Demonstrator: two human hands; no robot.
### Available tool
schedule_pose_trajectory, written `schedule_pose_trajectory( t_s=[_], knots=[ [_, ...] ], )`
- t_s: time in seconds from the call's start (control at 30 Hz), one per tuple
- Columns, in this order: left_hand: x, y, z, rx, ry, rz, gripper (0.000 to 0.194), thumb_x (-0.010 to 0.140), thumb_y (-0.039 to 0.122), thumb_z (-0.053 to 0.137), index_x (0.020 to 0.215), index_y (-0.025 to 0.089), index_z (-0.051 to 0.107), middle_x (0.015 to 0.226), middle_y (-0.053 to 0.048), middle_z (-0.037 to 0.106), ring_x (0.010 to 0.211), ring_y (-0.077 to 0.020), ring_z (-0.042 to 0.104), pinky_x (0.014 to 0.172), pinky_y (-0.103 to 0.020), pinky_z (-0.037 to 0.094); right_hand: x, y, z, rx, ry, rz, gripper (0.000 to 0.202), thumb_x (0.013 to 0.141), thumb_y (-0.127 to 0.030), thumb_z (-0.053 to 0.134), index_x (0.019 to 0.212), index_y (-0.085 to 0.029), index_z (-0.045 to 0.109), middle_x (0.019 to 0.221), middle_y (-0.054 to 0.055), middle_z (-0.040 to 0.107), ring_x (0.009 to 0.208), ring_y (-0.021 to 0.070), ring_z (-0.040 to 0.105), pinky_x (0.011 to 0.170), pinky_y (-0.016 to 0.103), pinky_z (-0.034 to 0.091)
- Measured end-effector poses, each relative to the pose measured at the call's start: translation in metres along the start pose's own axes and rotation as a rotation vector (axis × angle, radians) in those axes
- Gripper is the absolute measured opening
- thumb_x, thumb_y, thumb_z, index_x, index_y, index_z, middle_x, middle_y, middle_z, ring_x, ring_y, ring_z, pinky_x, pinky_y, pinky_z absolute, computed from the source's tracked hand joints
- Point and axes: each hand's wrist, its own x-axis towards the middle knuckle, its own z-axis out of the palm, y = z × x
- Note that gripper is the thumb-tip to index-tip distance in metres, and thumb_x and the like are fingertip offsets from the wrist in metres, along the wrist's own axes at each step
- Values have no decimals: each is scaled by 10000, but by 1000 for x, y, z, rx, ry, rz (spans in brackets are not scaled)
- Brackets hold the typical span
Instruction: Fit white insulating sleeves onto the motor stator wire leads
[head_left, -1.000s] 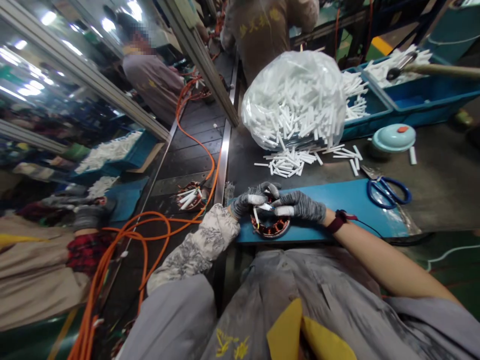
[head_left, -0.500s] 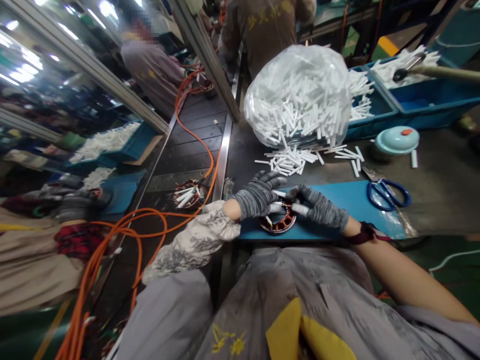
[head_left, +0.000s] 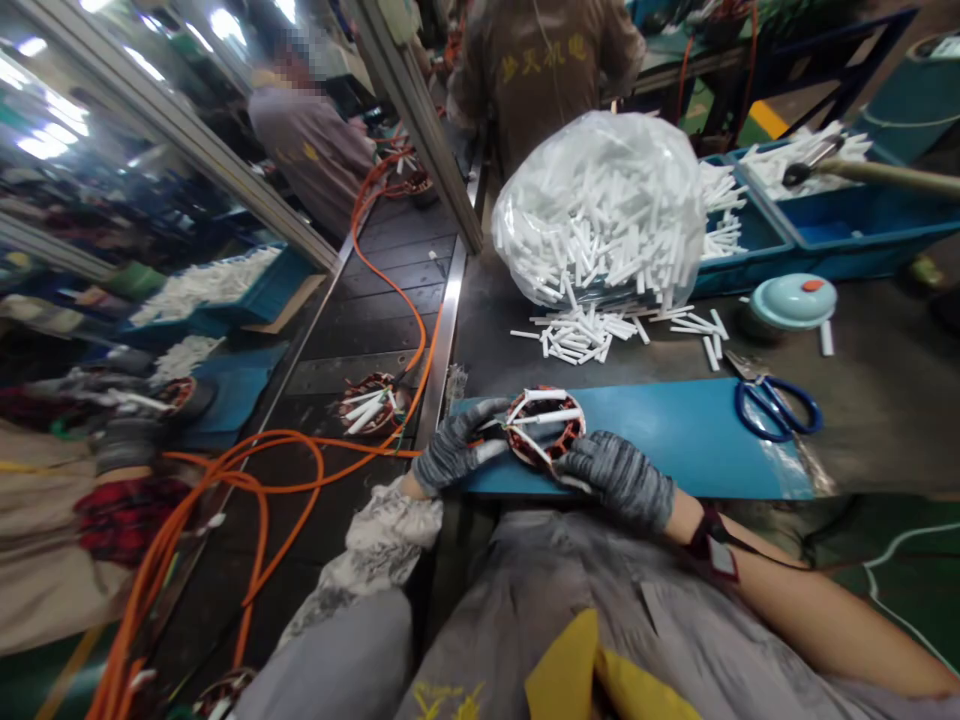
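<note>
On the blue mat (head_left: 652,425) before me is a motor stator (head_left: 517,450), a ring with copper windings. Several white sleeves (head_left: 555,417) lie across its top, and thin wires come out on its left side. My left hand (head_left: 459,448), in a grey striped glove, curls its fingers and thumb around the stator's left edge by these wires. My right hand (head_left: 621,475), gloved alike, grips the lower right rim; some of its fingertips are hidden under the ring.
A clear bag of white tubes (head_left: 600,210) stands behind the mat, with loose tubes (head_left: 581,335) spilled before it. To the right are blue-handled scissors (head_left: 776,405), a lidded cup (head_left: 793,302) and blue bins (head_left: 832,235). Another stator (head_left: 371,403) and an orange hose (head_left: 300,440) lie left. Co-workers sit nearby.
Both hands have moved off the top of the stator to its sides, the left one leftward and down. The stator has shifted slightly, and white sleeves now show across it.
</note>
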Motion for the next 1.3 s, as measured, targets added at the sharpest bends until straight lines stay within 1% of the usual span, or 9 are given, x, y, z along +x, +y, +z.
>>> schedule_pose_trajectory(
  t_s=[0.13, 0.33, 0.67, 0.77, 0.87, 0.97, 1.03, 1.17, 1.3],
  knots=[
    [-5, 4, 9, 199, 260, 58, 336, 938, 342, 641, 1249, 227, 691, 1183, -77, 754, 1076, -267, 727, 1001, -470, 598, 30, 8, -16, -83, 64, 105, 460, 948, -598, 585, 1022, -171, 739, 922, 119, 715, 823, 247, 613, 762, 364, 425],
    [0, 10, 17, 433, 52, 122, 439, 988, 304, 541, 1421, 252, 594, 1411, -79, 646, 1262, -238, 644, 1066, -410, 549, 47, 0, -31, -9, 76, 241, 563, 1051, -531, 339, 828, -182, 721, 753, 115, 665, 689, 207, 545, 685, 349, 369],
    [-5, 6, 54, 822, 131, 177, 386, 952, 366, 592, 1308, 261, 700, 917, -99, 798, 616, -240, 700, 592, -332, 534, 33, 1, -2, 1326, 89, 707, 597, 890, -727, 478, 576, -220, 500, 508, -27, 447, 498, 122, 386, 544, 298, 351],
    [-1, 1, 59, 865, 257, 179, 347, 951, 388, 608, 1249, 265, 737, 822, -85, 790, 533, -233, 659, 531, -331, 482, 38, 13, -15, 1131, 57, 682, 600, 872, -749, 517, 627, -206, 581, 561, -7, 528, 540, 133, 446, 586, 307, 385],
    [1, -1, 62, 877, 333, 192, 334, 956, 388, 613, 1236, 261, 743, 858, -76, 802, 548, -233, 671, 539, -330, 488, 26, 41, -56, 466, 154, 686, 567, 865, -742, 548, 762, -201, 683, 725, 43, 642, 699, 191, 555, 722, 352, 447],
    [7, 2, 63, 829, 333, 141, 342, 946, 387, 630, 1240, 251, 739, 961, -80, 808, 628, -249, 713, 579, -337, 517, -2, 81, -98, -203, 357, 950, 530, 874, -665, 579, 850, -156, 725, 921, 191, 678, 919, 333, 621, 851, 493, 458],
    [15, 5, 60, 749, 309, 78, 366, 937, 399, 639, 1247, 227, 734, 986, -86, 806, 680, -270, 733, 616, -357, 545, -20, 104, -114, -454, 273, 1072, 474, 855, -573, 648, 778, -109, 705, 1014, 300, 650, 1032, 441, 594, 850, 565, 441],
    [29, 11, 50, 429, 247, -16, 383, 953, 412, 616, 1251, 195, 720, 1055, -74, 795, 865, -300, 759, 822, -436, 601, -43, 124, -116, -577, 129, 1087, 280, 848, -371, 668, 738, -114, 670, 965, 315, 660, 1006, 449, 627, 813, 547, 456],
    [32, 12, 50, 199, 300, -47, 327, 971, 358, 585, 1206, 182, 730, 1144, -72, 779, 1009, -283, 753, 940, -428, 598, -38, 105, -96, -238, 452, 917, 276, 804, -466, 660, 806, -191, 654, 877, 180, 697, 865, 328, 669, 809, 498, 516]
  ],
)
